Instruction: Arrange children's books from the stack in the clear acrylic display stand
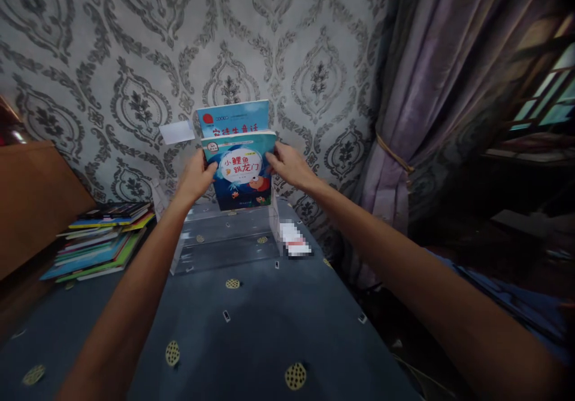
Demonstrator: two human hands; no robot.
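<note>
A picture book point(242, 176) with a dark blue and teal cover is held upright between my two hands. My left hand point(197, 176) grips its left edge, thumb on the front cover. At the right edge, my right hand point(287, 163) pinches it the same way. Behind it rises a lighter blue book point(236, 117) with red lettering, its lower part hidden. Below and around the books stands a clear plastic rack point(224, 257) on the table. Whether the books touch the rack I cannot tell.
Several books point(105, 242) lie in a messy stack on the left, beside a brown box-like panel point(40, 203). A blurred white item point(294, 239) lies right of the rack on the patterned blue tablecloth point(251, 341). A tied purple curtain point(390, 191) hangs at the right.
</note>
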